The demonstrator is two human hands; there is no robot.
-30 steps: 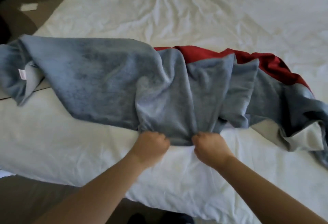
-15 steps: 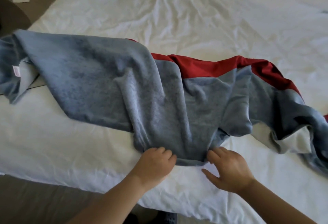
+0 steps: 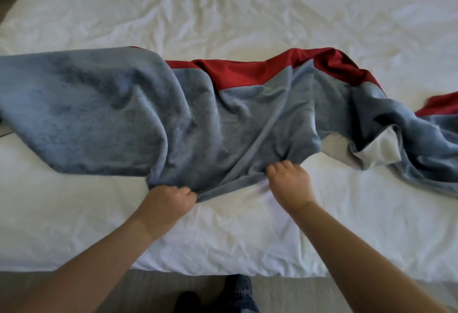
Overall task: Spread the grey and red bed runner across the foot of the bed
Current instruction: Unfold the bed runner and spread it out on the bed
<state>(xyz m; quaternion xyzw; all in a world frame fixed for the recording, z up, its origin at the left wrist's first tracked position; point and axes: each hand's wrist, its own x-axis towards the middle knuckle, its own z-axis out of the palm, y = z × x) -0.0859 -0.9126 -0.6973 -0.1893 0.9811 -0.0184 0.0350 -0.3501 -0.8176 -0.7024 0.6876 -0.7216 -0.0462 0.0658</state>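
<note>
The grey and red bed runner lies crumpled across the white bed, reaching from the left edge to the right edge of view. Its red band shows along the far side, partly folded under grey cloth. At the right a corner is turned over, showing pale lining. My left hand is closed on the runner's near edge. My right hand has its fingers curled into the same edge a little to the right, where the cloth bunches.
The bed's foot edge runs just in front of me, with grey floor below it. My dark shoes stand on that floor. Wrinkled white sheet extends beyond the runner.
My right hand let go, opened flat, then moved right and closed on the edge again. My hands are now farther apart. More of the red band shows.
</note>
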